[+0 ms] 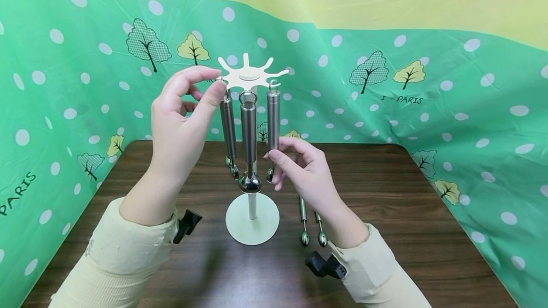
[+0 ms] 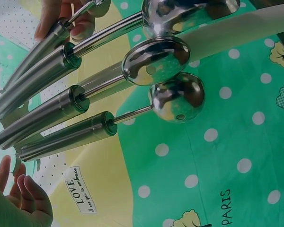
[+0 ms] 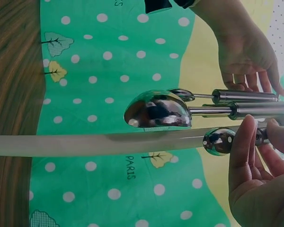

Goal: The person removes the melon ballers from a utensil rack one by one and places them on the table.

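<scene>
A white rack (image 1: 249,76) with spoked arms stands on a round base (image 1: 252,232), and several metal scoops hang from it. At its left, my left hand (image 1: 181,113) pinches an arm tip between thumb and index finger, beside the ring of a left-hand scoop (image 1: 229,127). My right hand (image 1: 306,170) holds the lower handle of the right-hand melon baller (image 1: 273,118), thumb in front. Its small bowl (image 3: 218,141) shows by the fingers in the right wrist view. A larger ice-cream scoop (image 1: 249,129) hangs between the hands at the front, bowl down.
Two more melon ballers (image 1: 303,217) lie on the dark wooden table (image 1: 385,213), partly behind my right forearm. A green and yellow cloth (image 1: 334,84) with dots and trees hangs behind and at both sides. Black wrist cameras (image 1: 188,226) sit at both cuffs.
</scene>
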Motion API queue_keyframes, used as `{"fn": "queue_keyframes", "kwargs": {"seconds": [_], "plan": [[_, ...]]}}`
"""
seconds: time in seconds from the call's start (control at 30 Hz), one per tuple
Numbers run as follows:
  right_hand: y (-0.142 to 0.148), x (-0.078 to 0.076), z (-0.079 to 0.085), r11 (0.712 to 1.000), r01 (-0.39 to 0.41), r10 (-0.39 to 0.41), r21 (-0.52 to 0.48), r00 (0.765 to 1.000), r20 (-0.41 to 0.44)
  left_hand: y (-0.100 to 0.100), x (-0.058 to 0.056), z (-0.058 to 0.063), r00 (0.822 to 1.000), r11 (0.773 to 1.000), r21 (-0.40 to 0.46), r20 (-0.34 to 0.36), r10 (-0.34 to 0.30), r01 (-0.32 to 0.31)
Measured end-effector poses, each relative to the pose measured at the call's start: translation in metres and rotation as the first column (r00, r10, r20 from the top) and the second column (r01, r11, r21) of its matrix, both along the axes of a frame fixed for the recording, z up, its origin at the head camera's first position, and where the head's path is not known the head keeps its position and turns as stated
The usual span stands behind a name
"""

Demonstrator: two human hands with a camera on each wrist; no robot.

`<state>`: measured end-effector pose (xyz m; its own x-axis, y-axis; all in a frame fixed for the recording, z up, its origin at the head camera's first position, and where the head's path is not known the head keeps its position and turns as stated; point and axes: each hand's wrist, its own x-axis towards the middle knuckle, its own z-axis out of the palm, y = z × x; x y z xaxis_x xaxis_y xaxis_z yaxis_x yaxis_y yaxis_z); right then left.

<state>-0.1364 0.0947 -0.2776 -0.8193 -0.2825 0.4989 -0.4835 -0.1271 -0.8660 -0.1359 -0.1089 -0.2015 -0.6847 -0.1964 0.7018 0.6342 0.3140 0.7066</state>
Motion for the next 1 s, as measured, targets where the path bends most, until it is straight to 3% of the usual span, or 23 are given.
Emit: {"fn": "queue_keyframes", "kwargs": {"seconds": [0.57, 1.0], "plan": [[0.011, 0.005, 0.004, 0.998, 0.055, -0.056, -0.04, 0.998, -0.006, 0.0, 0.001, 0.001, 1.0, 1.0, -0.02, -0.02, 0.006, -0.006], [0.026, 0.006, -0.006, 0.991, 0.123, -0.122, -0.06, 0.992, 0.016, 0.001, 0.002, 0.002, 1.0, 1.0, -0.007, -0.026, 0.007, -0.007]]}}
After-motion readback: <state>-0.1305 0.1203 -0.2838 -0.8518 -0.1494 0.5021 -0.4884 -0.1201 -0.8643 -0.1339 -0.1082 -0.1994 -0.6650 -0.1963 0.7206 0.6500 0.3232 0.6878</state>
